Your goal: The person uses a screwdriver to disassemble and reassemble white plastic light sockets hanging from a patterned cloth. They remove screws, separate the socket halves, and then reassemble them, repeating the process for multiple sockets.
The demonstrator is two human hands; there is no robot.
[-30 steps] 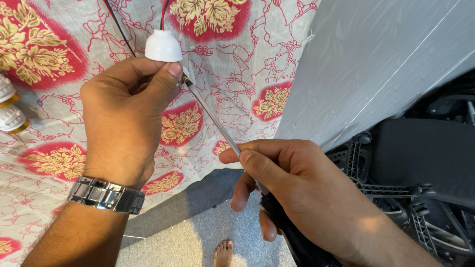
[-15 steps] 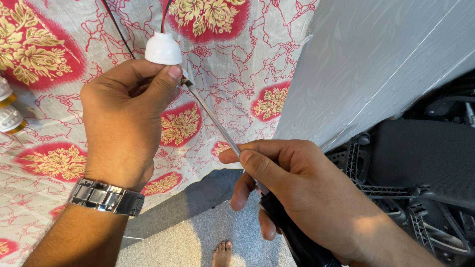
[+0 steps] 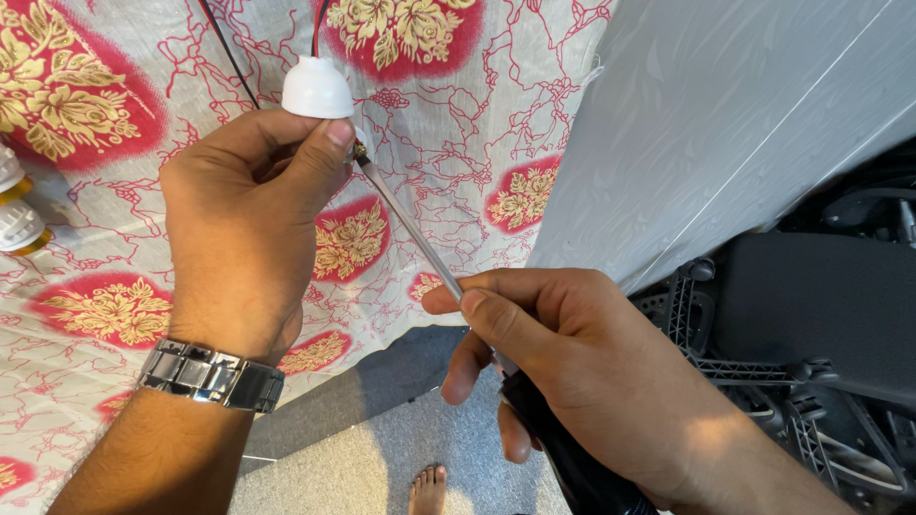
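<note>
My left hand (image 3: 250, 229) grips a small white lamp holder (image 3: 317, 88), with a red and a black wire running up from its top. A metal watch (image 3: 210, 374) sits on that wrist. My right hand (image 3: 563, 362) holds a screwdriver (image 3: 410, 224) by its black handle, thumb and forefinger pinching the shaft. The screwdriver's tip rests on a small brass screw at the holder's side, next to my left thumb.
A cloth (image 3: 458, 124) with red and gold flowers covers the table. Two white caps with yellow bases (image 3: 17, 215) lie at the left edge. A grey sheet (image 3: 725, 124) hangs at right, above a black chair base (image 3: 811, 334). A bare foot (image 3: 427, 488) stands on grey carpet.
Both hands stay almost where they were; the holder and screwdriver tip sit a touch higher in the view. Nothing was taken up or let go.
</note>
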